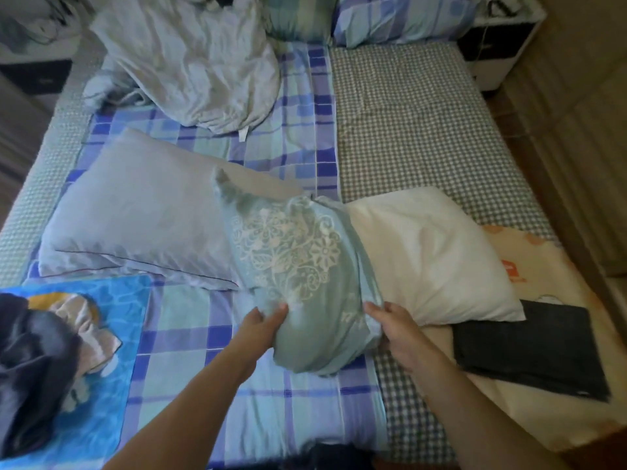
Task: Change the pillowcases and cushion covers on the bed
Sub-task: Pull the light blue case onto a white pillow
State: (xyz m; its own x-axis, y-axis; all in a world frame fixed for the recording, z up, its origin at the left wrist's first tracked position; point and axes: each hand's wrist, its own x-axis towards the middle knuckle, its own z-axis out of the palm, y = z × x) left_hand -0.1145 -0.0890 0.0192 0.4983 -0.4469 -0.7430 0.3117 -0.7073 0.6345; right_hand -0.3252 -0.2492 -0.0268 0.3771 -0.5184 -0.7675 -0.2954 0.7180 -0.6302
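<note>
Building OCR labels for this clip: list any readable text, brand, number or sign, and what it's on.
No text here can be read.
Orange patch on the cream cloth: may be a printed mark, too blurred to read.
White tag on the crumpled sheet: too small to read, if printed at all.
Teal pillowcase: floral pattern only, no letters.

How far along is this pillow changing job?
Midway, it seems. In hand: both hands, left hand and right hand, grip the teal floral pillowcase, which covers only part of the white pillow. The grey pillow beside it already wears a cover. Seemingly left: the folded dark fabric and the crumpled covers further up the bed.
</note>
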